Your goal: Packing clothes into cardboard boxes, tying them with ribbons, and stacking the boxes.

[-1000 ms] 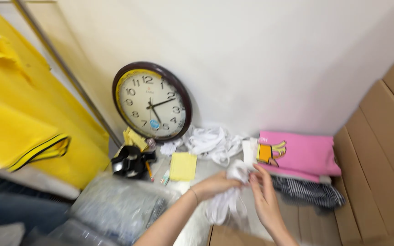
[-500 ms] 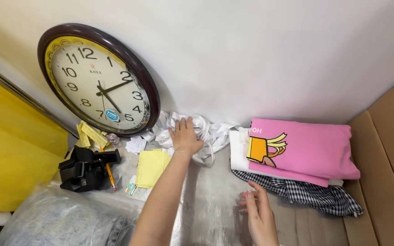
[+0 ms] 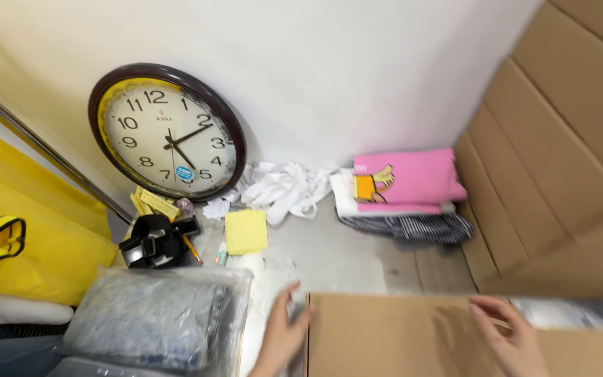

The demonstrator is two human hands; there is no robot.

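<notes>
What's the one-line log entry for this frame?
left hand: on edge of flat brown cardboard box | right hand: on box top | round brown wall clock: leaning on wall
</notes>
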